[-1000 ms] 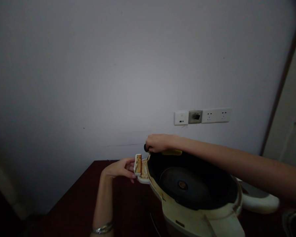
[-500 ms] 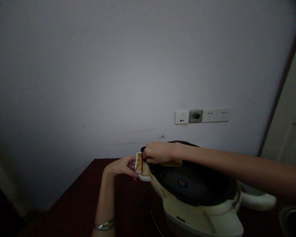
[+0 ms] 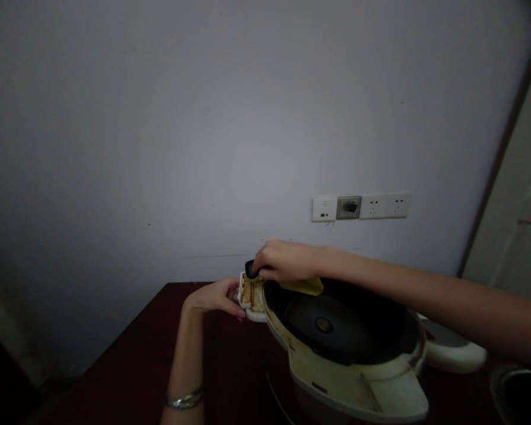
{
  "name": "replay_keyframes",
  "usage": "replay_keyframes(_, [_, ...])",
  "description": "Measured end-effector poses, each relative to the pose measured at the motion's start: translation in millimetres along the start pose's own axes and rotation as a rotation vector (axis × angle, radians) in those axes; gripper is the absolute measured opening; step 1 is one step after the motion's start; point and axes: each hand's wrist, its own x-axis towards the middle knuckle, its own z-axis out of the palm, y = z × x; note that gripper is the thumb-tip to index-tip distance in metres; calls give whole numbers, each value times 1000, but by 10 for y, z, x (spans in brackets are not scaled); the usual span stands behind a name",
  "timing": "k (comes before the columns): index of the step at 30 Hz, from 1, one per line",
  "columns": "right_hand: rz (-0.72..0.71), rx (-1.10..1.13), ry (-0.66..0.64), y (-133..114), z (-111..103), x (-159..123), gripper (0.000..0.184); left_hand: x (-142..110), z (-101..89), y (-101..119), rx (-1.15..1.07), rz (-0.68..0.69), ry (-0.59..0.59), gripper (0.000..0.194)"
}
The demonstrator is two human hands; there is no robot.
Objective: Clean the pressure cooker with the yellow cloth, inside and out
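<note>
A white kitchen appliance with a round black inner pan (image 3: 354, 330) stands on the table, its pale body (image 3: 336, 383) stained brown. At its left end juts a white hinge bracket (image 3: 250, 293) with yellow-brown grime inside. My left hand (image 3: 221, 295) grips the outer side of this bracket, thumb in front and the other fingers partly hidden. Over the bracket's back edge, my right hand (image 3: 283, 260) is closed around a yellow-handled tool (image 3: 307, 287). Its black end (image 3: 251, 270) pokes out beyond my fingers; its exact kind is hidden.
A dark red table (image 3: 150, 348) lies under the appliance, close to a pale wall with a row of sockets (image 3: 360, 206). A white handle (image 3: 455, 357) sticks out to the right. Beside it, at the lower right, is a dark round vessel (image 3: 520, 392), partly cut off.
My right hand has risen slightly with the tool, uncovering more of the bracket and the tool's black end. My left hand keeps its grip; the whole view has shifted a little.
</note>
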Motion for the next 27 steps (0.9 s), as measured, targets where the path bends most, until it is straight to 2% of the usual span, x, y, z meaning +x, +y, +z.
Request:
replay_keyframes(5, [-23,-143,-146,-12,182,113,23,-2,-6,-6,-1,-3,-27,49])
replay_keyframes(10, [-144,-97,-135,-147,213,23,21,1,-68,-65,17,2,-41,54])
replay_keyframes(14, [-176,-14,-101,-129,178,-21,19,9,-102,-95,22,-1,-58,59])
replay_keyframes(16, [-110,90,-59,-54,156,-9,20,12,-95,-84,27,1,-59,59])
replay_keyframes(18, [21,159,32,56,126,12,22,9,-79,-65,33,6,-64,60])
replay_keyframes(21, [237,185,233,214,79,30,23,-13,-65,-49,15,42,-75,75])
replay_keyframes(23, [316,210,319,257,74,27,24,-43,-69,-52,4,61,-79,86])
replay_keyframes(25, [305,239,336,236,119,19,22,-82,-73,-53,18,66,-77,87])
replay_keyframes(27, [209,244,302,176,223,12,19,-120,-59,-39,50,66,-61,86])
